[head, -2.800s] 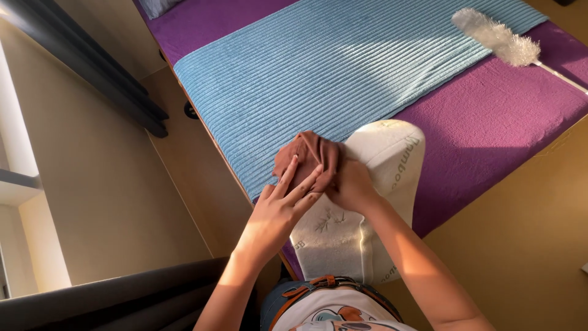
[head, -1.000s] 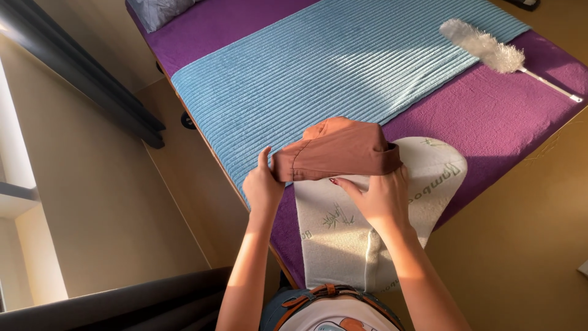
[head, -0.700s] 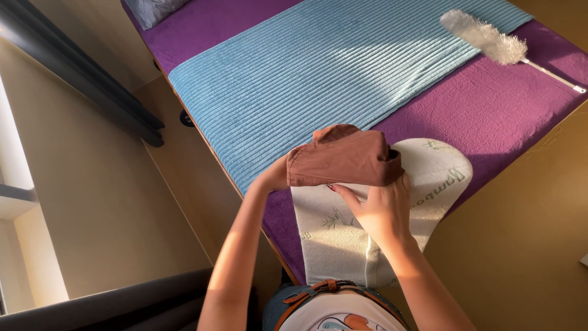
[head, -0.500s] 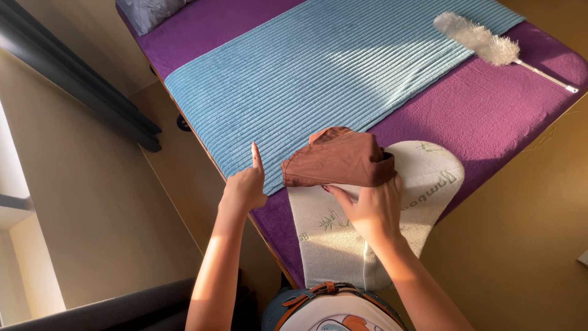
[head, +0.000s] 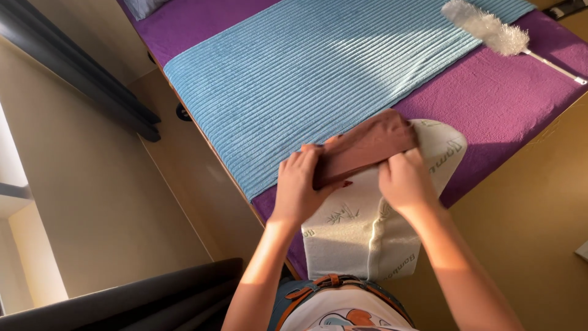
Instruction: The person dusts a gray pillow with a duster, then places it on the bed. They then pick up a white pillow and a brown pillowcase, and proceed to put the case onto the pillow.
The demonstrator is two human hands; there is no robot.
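Two hands were closed on one folded brown cloth (head: 366, 147), which lay across the upper part of a white pillow (head: 361, 230) at the near edge of the bed (head: 508, 116). The left hand (head: 300, 187) covered the cloth's near-left end, fingers curled over its top edge, so that grip was nearly shut on the fabric. The right hand (head: 404, 181) pressed on the cloth's lower right edge with fingers bent; whether that grip pinched the fabric or merely rested on it could not be told. The pillow stood lengthwise toward the person, overhanging the purple sheet. A blue ribbed blanket (head: 318, 79) lay spread just beyond the cloth. A white fluffy duster (head: 487, 27) rested on the bed's far right corner, well apart from both hands.
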